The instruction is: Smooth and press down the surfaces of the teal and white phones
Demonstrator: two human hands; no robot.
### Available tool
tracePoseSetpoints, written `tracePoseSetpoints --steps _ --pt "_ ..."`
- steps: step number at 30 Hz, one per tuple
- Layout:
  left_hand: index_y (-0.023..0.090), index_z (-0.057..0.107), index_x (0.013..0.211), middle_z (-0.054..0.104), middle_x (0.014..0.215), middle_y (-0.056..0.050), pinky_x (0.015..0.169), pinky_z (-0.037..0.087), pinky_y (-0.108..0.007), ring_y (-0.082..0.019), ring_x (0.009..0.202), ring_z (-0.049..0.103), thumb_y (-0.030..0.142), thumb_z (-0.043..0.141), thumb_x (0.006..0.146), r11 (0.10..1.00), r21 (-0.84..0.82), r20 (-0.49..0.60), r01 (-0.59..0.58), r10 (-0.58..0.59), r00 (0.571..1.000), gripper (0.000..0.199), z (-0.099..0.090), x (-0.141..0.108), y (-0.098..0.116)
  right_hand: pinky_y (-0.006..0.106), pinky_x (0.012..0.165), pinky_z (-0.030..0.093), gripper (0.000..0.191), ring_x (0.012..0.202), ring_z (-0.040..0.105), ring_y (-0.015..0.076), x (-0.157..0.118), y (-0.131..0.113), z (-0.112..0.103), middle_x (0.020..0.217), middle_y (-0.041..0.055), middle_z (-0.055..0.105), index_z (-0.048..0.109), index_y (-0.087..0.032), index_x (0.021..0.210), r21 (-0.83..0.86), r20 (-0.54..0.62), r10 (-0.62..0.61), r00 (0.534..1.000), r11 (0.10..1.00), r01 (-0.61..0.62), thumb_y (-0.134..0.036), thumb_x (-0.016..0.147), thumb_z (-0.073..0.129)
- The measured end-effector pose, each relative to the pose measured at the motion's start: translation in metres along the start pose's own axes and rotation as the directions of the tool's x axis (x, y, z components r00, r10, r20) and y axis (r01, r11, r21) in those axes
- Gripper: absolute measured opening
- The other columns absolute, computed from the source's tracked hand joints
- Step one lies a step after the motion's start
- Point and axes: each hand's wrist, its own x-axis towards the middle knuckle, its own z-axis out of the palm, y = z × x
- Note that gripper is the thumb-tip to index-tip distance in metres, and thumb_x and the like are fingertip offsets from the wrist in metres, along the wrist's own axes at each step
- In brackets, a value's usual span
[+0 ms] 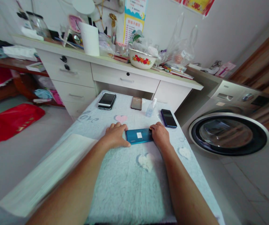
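A blue-green smartphone [145, 137] lies back up across the cloth-covered table, with a small white square label on its back. My left hand [115, 136] grips its left end, the thumb at the near corner and the fingers at the far one. At the other end my right hand [160, 135] is closed over the phone's edge, its fingers curled. A dark spot shows by the right fingertips; I cannot make out what it is. Just beyond the phone stands a clear spray bottle [150, 109]. A dark phone [168, 118] lies to the right of it.
Stacked phones [107, 100] and a brownish phone case [136, 103] lie toward the table's far edge. A pale folded sheet [52, 170] covers the left side. Behind is a white desk [125, 75] with a flowered bowl [141, 59]; a washing machine [228, 103] stands right.
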Motion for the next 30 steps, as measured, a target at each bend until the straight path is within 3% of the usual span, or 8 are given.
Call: tracePoseSetpoints --steps 30 --pt "0.028 0.052 0.106 0.052 0.115 -0.007 0.083 0.04 -0.038 -0.032 0.11 0.046 0.056 0.071 0.05 1.0 0.001 0.0 0.001 -0.001 1.0 0.066 0.0003 0.0008 -0.0003 0.026 0.075 0.041 0.03 0.09 0.06 0.0179 -0.0015 0.0026 -0.0032 0.103 0.0074 0.064 0.071 -0.024 0.099 -0.031 -0.012 0.075 0.997 0.997 -0.075 -0.027 0.093 0.042"
